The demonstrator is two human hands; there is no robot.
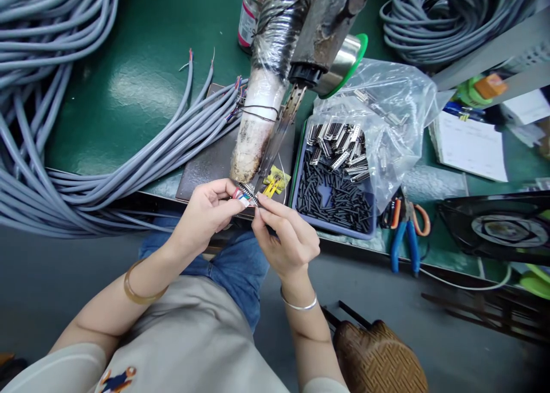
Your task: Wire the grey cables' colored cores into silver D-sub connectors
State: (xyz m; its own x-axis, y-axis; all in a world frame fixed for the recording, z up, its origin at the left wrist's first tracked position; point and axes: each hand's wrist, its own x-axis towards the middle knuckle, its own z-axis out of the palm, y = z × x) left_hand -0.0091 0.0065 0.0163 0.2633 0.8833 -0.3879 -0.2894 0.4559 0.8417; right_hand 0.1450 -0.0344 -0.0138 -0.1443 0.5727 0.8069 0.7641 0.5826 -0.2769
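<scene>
My left hand (208, 209) is closed, pinching the stripped end of a grey cable whose thin coloured wires (241, 196) fan out at the fingertips. A small metal multi-pin connector (248, 191) sits just beyond those wires, at the edge of a dark board. My right hand (286, 232) is closed too, thumb and forefinger pinching what looks like one thin wire at the connector's right end; the fingers partly hide it. Directly above the connector, the tip of a mounted soldering iron (279, 130) points down beside a soot-stained, plastic-wrapped duct (253, 129).
A blue tray (335, 224) holds black sleeves and metal connectors, under a plastic bag (395, 112). Grey cables (141, 158) lie left. A yellow piece (275, 182) rests on the dark board (201, 172). Blue-handled pliers (404, 238), a fan (502, 230) and a solder spool (344, 66) are right.
</scene>
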